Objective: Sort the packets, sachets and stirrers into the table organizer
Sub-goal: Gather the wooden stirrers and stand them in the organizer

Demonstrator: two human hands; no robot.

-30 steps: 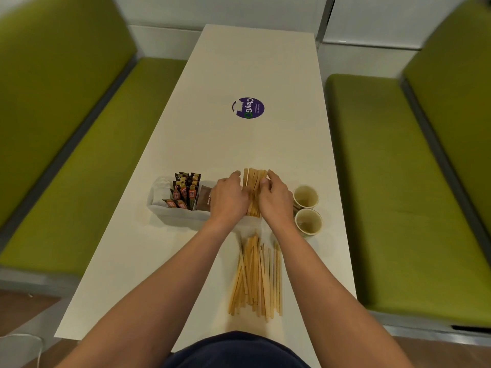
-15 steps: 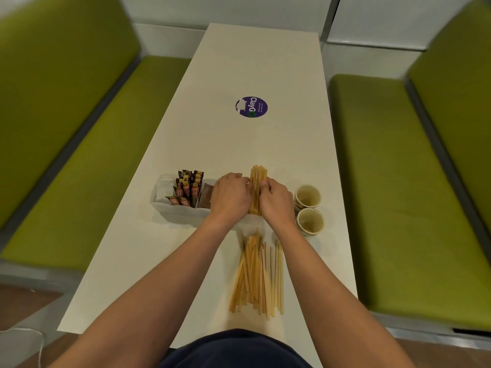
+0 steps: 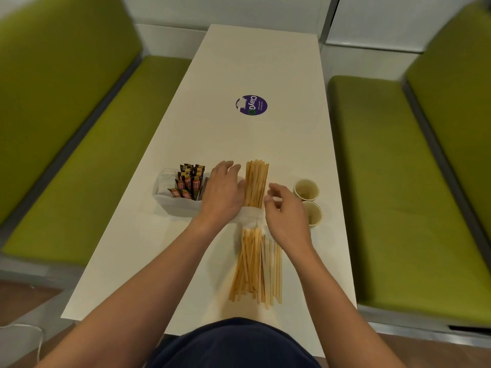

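Organizer (image 3: 172, 201) holds sachets (image 3: 190, 181), upright stirrers (image 3: 256, 181) (loose stirrers (image 3: 256, 266) nearby); left hand (image 3: 223, 192), right hand (image 3: 285, 213) empty, relaxed.

Table (image 3: 186, 144): smooth, matt white top. Organizer (image 3: 175, 204): translucent white plastic. Stirrers (image 3: 256, 181) standing in it, and loose stirrers (image 3: 257, 266) at its 5 o'clock: pale matt wood. Sachets (image 3: 190, 181): glossy film. Cups (image 3: 306, 189), 3 o'clock: matt paper

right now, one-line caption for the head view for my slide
Left hand and right hand flank stirrers standing in the white organizer; loose stirrers lie on the table nearer the person.
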